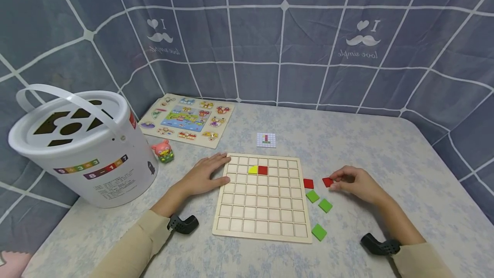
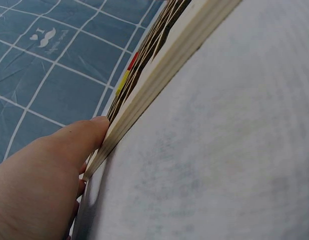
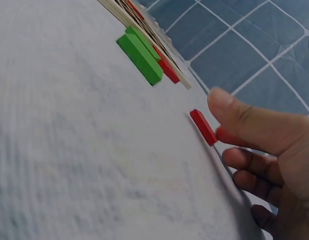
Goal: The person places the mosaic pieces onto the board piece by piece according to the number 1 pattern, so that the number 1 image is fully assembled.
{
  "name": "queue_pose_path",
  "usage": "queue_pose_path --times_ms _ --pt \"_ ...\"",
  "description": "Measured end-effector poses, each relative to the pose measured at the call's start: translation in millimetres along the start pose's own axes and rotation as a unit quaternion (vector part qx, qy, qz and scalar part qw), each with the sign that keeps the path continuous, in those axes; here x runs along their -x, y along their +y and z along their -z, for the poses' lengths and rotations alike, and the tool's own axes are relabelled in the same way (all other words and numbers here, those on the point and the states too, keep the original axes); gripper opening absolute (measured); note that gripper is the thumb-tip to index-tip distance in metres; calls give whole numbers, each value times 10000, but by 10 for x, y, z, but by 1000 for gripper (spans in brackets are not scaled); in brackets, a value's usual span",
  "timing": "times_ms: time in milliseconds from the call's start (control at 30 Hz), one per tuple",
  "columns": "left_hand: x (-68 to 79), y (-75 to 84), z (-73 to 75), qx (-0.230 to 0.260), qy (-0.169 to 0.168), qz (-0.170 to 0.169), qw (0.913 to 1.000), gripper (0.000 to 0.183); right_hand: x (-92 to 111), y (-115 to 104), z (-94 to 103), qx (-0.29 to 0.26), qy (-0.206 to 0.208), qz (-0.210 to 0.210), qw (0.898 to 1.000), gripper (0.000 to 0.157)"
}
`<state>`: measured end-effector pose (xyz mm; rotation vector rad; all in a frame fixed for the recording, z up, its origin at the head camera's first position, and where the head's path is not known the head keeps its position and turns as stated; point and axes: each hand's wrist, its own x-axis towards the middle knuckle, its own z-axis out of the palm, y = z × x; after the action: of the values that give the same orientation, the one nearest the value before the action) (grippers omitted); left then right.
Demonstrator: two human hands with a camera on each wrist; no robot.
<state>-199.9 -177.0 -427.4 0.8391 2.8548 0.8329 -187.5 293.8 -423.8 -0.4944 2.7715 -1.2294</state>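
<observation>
A pale wooden grid board lies in front of me, with a yellow quarter-round tile and a red square tile side by side in one of its upper rows. My left hand rests at the board's left edge, fingers extended and thumb touching the rim. To the right of the board, my right hand pinches a second red tile at its fingertips, low over the table. Another red tile lies by the board's right edge, close to several green tiles.
Beyond the board lies a small pattern card. A picture puzzle board, a pink-and-green toy figure and a large white bucket with a handle stand to the left. A tiled-pattern curtain closes off the back.
</observation>
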Motion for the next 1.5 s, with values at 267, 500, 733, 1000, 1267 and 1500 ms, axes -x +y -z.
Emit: queue_pose_path --times_ms 267,500,733,1000,1267,1500 --pt "-7 3 -6 -14 16 -16 10000 68 14 37 5 -110 -42 68 9999 28" --pt "-10 -11 -12 -44 25 -19 10000 68 0 16 -59 98 165 -73 9998 27" --pt "-5 -12 -8 -6 8 -8 10000 69 -12 10 -78 230 243 -71 9994 28" --pt "-13 -19 -13 -42 35 -72 10000 68 0 -8 -76 -24 371 9 9993 25" --pt "-11 -26 -22 -10 43 -51 10000 68 1 18 -54 -325 427 -27 9986 17" --pt "-12 -38 -26 0 25 -56 10000 68 10 -1 -39 -498 438 -68 9978 15"
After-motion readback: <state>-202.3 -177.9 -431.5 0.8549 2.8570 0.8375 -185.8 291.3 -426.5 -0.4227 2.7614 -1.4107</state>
